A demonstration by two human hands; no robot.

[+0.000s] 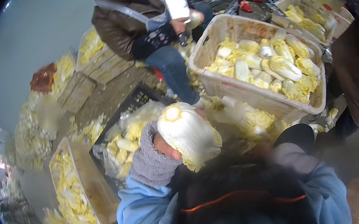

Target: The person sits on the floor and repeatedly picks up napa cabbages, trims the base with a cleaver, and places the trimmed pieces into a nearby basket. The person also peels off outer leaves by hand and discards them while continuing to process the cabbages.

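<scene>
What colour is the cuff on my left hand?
Grey knit, on the left hand holding the cabbage; head view.

White basket of trimmed cabbages

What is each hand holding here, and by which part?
The left hand grips a napa cabbage at its lower side, cut base up. The right hand is blurred; cannot tell.

**Cabbage held up amid the crates**

Left hand, in a grey fingerless glove, grips a trimmed napa cabbage, cut stem end up. Right hand is a blur low beside it; grip cannot be told. Just beyond, a white plastic basket holds trimmed cabbages. Opposite, a seated person holds a cleaver and a small cabbage. Left: wooden crates of leaves.
</scene>
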